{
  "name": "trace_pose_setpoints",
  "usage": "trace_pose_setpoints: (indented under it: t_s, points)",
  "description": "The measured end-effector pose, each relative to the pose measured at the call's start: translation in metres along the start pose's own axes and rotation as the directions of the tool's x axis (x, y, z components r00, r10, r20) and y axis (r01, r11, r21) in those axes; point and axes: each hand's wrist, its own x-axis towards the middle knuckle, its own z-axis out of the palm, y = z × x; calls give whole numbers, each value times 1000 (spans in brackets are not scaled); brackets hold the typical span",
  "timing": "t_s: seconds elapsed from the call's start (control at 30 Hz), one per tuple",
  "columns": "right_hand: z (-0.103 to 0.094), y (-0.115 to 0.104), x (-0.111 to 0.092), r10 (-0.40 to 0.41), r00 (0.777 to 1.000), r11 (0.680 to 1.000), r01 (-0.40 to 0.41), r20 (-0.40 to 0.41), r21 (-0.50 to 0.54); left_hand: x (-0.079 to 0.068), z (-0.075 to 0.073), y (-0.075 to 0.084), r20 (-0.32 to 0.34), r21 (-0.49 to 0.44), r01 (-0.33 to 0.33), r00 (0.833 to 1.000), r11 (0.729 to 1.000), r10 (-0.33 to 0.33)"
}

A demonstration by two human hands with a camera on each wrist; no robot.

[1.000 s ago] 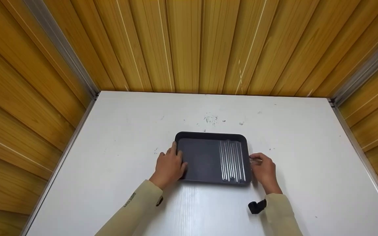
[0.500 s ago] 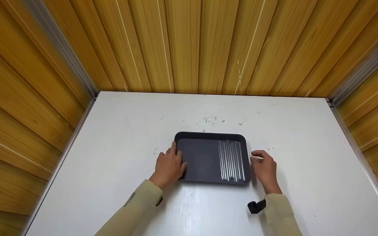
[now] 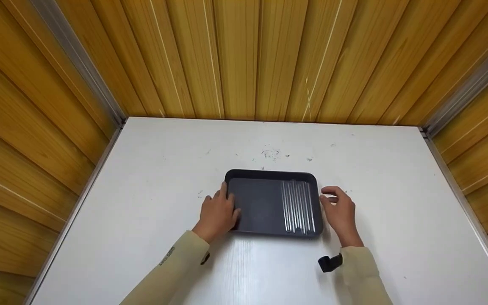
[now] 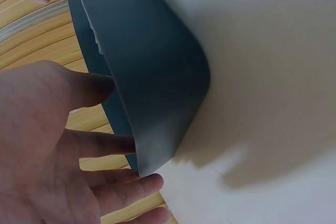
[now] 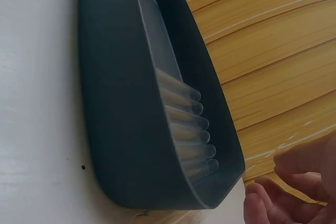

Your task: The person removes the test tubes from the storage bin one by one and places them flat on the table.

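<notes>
A dark grey rectangular tray lies on the white table. Several clear, round-ended tubes are side by side along its right part; their rounded ends show in the right wrist view as well. My left hand rests over the tray's left rim. In the left wrist view its relaxed, fairly straight fingers straddle the rim, thumb on the inner side. My right hand is just beyond the tray's right side, thumb and forefinger bent with a gap between them; nothing shows in that gap.
Wood-patterned panels rise behind and at both sides of the white table, with metal strips at the corners. Dark marks spot the tabletop behind the tray. A black wrist camera sits by the right sleeve.
A small clear sliver seen at my right fingers a second ago is out of sight. The right hand has shifted slightly away from me, its thumb and forefinger parted. The left hand stays at the tray.
</notes>
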Motion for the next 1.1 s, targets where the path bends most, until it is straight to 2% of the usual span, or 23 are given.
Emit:
trace_pose_setpoints:
  t_s: [0.33,0.57,0.87,1.1]
  points:
    - [6,-6,0,10,999,1000,-11,47,12,0,-1,0,30,-5,6,1000,1000,-6]
    - [13,-9,-1,4,998,1000,-6,65,29,0,2,0,-2,-3,0,1000,1000,0]
    - [23,-11,-4,-71,994,997,68,81,35,-1,2,0,-20,-15,-5,1000,1000,5]
    - [29,-13,-6,-84,992,996,80,98,44,-1,1,1,-30,-25,12,999,1000,-12]
